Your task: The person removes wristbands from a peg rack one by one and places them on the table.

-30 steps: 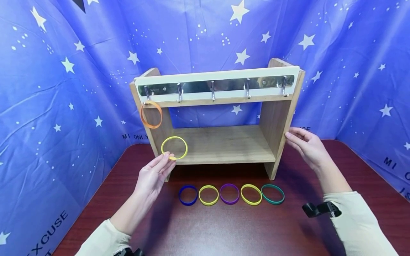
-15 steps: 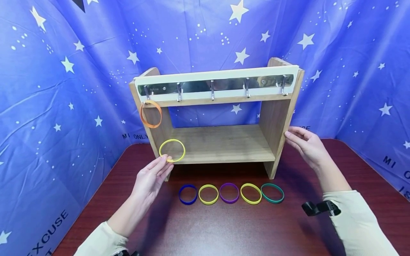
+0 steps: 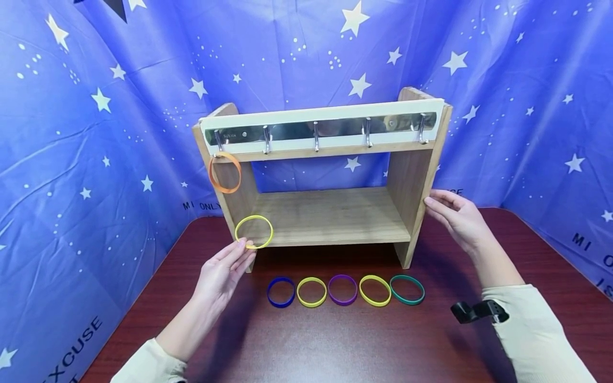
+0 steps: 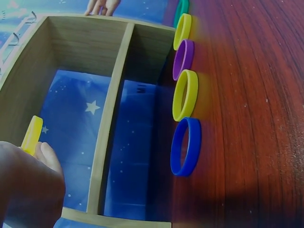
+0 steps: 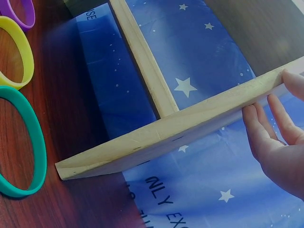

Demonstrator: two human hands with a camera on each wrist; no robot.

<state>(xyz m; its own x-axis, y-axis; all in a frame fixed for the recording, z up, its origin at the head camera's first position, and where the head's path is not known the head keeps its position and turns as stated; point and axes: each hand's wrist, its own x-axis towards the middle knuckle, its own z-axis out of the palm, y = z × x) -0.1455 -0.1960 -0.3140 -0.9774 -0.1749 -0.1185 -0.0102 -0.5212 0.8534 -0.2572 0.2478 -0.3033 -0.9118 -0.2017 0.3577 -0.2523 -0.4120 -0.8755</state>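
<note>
My left hand (image 3: 221, 274) pinches a yellow wristband (image 3: 254, 217) by its lower rim, holding it upright in front of the shelf's left side. In the left wrist view the yellow wristband (image 4: 32, 135) appears edge-on at the fingertips. An orange wristband (image 3: 223, 189) hangs from the leftmost hook of a metal hook strip (image 3: 292, 131) on the wooden shelf (image 3: 330, 213). The other hooks carry nothing. My right hand (image 3: 460, 221) touches the shelf's right side panel (image 5: 209, 107), thumb at its front edge and fingers along the outer face.
On the dark red table (image 3: 316, 351), a blue wristband (image 3: 281, 305), a yellow one (image 3: 312, 305), a purple one (image 3: 342, 302), another yellow one (image 3: 375, 304) and a green one (image 3: 408, 302) lie in a row before the shelf. A starry blue curtain (image 3: 306, 69) surrounds the table.
My left hand has moved down and slightly left with the yellow wristband, away from the hooks. The right hand stays at the side panel, and the wristbands on the table lie as before.
</note>
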